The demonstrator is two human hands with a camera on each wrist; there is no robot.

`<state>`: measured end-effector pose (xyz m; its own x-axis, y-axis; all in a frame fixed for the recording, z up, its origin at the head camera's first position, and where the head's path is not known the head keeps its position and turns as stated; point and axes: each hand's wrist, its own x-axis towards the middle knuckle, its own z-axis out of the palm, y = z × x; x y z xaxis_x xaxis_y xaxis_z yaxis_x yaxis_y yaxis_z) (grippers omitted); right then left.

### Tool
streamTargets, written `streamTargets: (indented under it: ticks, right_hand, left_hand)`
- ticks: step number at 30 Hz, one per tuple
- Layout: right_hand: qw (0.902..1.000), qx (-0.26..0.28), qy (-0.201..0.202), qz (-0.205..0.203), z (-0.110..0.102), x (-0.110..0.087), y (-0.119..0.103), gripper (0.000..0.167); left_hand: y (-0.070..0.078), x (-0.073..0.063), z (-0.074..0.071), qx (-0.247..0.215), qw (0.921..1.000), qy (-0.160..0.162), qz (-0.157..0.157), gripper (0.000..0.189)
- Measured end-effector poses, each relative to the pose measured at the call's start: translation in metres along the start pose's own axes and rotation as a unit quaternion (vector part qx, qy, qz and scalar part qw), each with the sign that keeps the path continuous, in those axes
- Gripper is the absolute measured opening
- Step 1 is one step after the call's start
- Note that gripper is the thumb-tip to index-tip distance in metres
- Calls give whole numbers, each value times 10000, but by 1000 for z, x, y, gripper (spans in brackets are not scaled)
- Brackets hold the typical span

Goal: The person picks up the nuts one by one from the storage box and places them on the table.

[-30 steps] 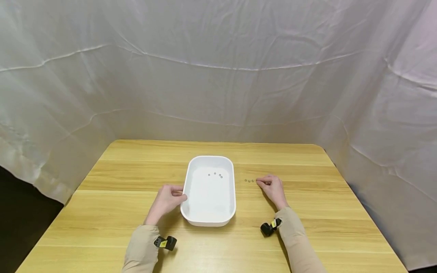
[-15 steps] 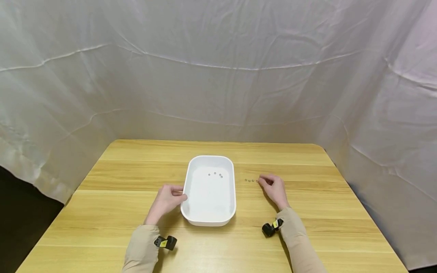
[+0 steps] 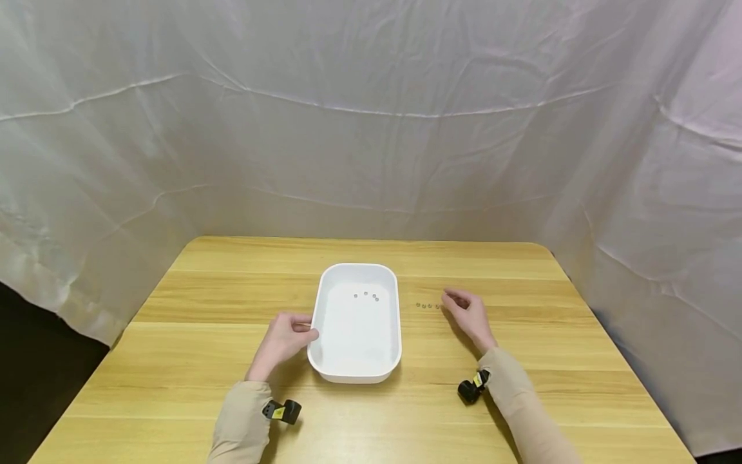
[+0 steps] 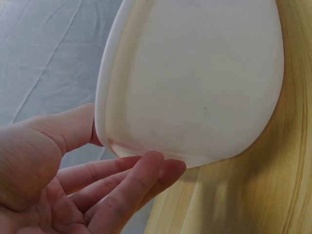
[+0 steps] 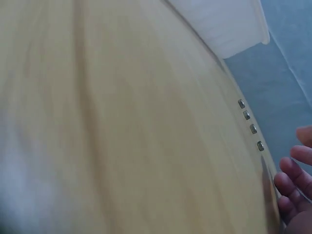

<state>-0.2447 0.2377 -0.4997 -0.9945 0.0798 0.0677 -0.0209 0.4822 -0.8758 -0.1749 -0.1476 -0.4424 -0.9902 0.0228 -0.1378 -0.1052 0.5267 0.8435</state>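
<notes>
Head view: I observe the left hand [image 3: 281, 340] pinching the white tray [image 3: 353, 341] by its side wall, thumb over the rim, presumably to steady it. Four small metal pieces [image 3: 366, 294] lie inside. Four matching pieces [image 3: 429, 306] form a tabletop [image 3: 464, 264] row beside the tray, spaced, I judge, for fingertip access. The right hand [image 3: 469, 316], loosely bent, visibly holding nothing, sits beside the row's end.

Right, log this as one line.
left grip: holds white tray | right grip: nothing visibly held, beside four metal pieces on table | in tray: four pieces
</notes>
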Motion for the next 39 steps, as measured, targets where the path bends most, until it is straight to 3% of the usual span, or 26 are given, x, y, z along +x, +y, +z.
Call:
streamTargets:
  ticks: [5, 9, 15, 25, 39]
  right_hand:
    - [9997, -41, -192, -108, -5, 0, -8, 44]
    - [9971, -240, -587, -415, -9, 1, -17, 49]
    - [9855, -647, -1275, -910, -13, 1, -36, 57]
    - [9650, -1168, -1747, -1568, -13, -1, -70, 58]
    - [9431, -1547, -2317, -1813, 1, 3, -128, 52]
  left_hand:
    - [0, 0, 0, -19, 10000, -12, 55, 37]
    - [1, 1, 0, -18, 10000, -7, 85, 38]
    - [1, 1, 0, -47, 10000, -31, 42, 38]
    - [1, 1, 0, -31, 10000, -36, 18, 37]
    - [1, 1, 0, -54, 10000, -36, -18, 38]
